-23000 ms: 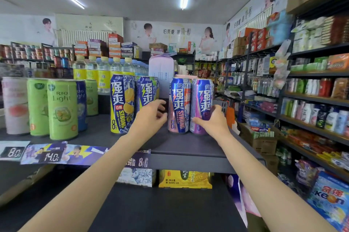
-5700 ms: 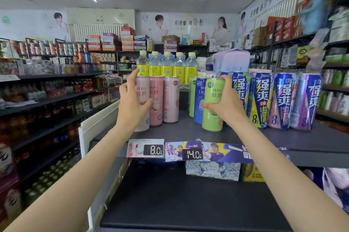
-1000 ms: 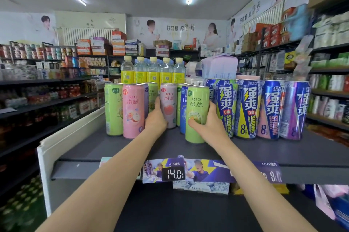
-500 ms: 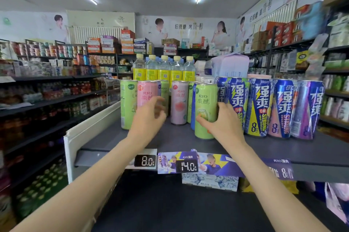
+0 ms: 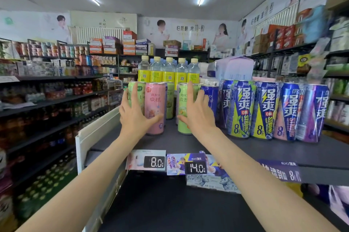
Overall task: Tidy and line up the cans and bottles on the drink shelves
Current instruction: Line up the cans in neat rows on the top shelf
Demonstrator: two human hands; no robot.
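Blue cans [image 5: 272, 110] aligned; both hands, left [image 5: 136, 116] and right [image 5: 198, 114], spread flat, squaring pink can [image 5: 154, 108] and green can [image 5: 184, 110]; gap remains.

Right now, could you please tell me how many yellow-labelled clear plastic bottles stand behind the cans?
5, in one row: far left, second, middle, fourth, far right. More may be hidden behind them.

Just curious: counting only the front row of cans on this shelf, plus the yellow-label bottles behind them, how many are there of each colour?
Green cans: 2
Pink can: 1
Blue-and-yellow cans: 2
Blue-and-pink can: 1
Purple can: 1
Yellow-label bottles: 5
Total: 12
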